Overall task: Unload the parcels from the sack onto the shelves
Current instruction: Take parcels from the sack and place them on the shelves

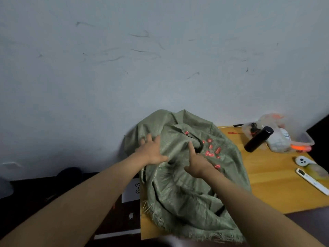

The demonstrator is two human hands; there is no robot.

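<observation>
Left of the sack point(187, 168) hangs a white label point(131, 190) reading 6-3. The left hand point(151, 151) lies spread flat on the sack's upper left. The right hand point(196, 162) rests on its middle, fingers extended. The sack's frayed hem overhangs the wooden table point(277, 184) edge. Right of it: bare tabletop, black bottle point(258, 139), white remote point(311, 180).

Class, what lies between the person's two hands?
In the head view, only a crumpled fold of the green sack lies between the left hand and the right hand.
</observation>
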